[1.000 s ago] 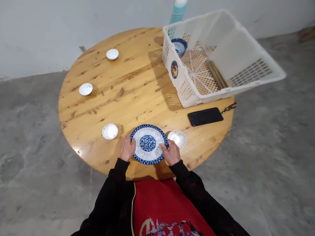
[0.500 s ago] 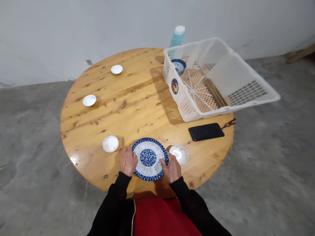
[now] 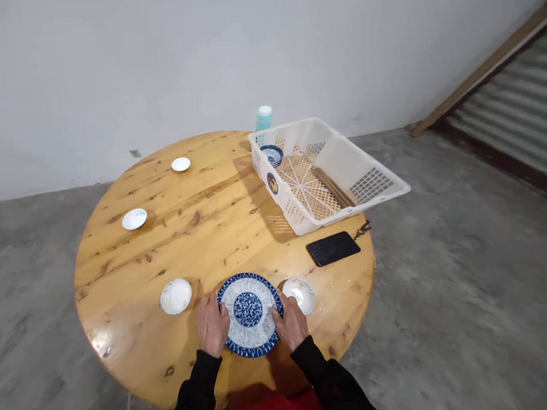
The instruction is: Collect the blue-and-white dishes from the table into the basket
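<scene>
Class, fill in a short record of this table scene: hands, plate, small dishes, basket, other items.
Hands: left hand and right hand grip opposite edges of the plate
Plate: blue and white, on the round table
Small dishes: four white, nearest beside right hand
Basket: white, blue bowl inside
Other: phone, bottle
</scene>
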### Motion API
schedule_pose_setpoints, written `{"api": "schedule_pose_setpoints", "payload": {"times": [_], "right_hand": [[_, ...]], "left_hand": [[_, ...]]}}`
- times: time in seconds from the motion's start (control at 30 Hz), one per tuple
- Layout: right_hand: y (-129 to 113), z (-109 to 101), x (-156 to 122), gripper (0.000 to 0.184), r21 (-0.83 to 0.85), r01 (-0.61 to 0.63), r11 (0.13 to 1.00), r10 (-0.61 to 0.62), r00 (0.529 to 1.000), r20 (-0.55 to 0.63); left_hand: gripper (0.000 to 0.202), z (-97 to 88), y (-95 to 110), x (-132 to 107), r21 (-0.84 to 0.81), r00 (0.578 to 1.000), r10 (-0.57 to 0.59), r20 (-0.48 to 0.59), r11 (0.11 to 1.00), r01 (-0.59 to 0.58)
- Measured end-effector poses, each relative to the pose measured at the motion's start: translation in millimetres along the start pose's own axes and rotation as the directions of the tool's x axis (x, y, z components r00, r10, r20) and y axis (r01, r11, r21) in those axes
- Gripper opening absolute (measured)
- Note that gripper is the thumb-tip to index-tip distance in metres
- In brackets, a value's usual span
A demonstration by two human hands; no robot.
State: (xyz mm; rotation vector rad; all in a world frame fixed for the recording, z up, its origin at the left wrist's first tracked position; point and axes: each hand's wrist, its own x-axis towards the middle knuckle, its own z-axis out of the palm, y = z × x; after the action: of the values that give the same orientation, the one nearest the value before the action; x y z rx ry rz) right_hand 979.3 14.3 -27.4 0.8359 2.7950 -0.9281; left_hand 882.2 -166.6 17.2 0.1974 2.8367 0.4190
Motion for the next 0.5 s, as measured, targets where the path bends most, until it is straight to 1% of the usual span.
{"api": "schedule_pose_setpoints", "payload": {"times": [0.13,0.27,0.5], "right_hand": [[-2.1,-0.7,1.7,0.051,-0.011,-0.021,1.0,0.021,1.0,0.005],[-4.8,-2.9,2.4,0.052,-0.008,-0.034,0.999,0.034,0.999,0.036],[-10.2,-7.3,3.1,0.053,-0.037,-0.051,0.998,0.054,0.997,0.057]], "left_hand": [[0.035,2.5,-0.6,0.0,0.001,0.999,0.007,-0.046,1.0,-0.007],[0.036,6.2,-1.6,-1.6,0.019,0.994,0.015,-0.109,1.0,-0.013],[0.037,13.8,-7.0,-0.9,0.017,0.99,0.036,-0.134,0.999,-0.034]]}}
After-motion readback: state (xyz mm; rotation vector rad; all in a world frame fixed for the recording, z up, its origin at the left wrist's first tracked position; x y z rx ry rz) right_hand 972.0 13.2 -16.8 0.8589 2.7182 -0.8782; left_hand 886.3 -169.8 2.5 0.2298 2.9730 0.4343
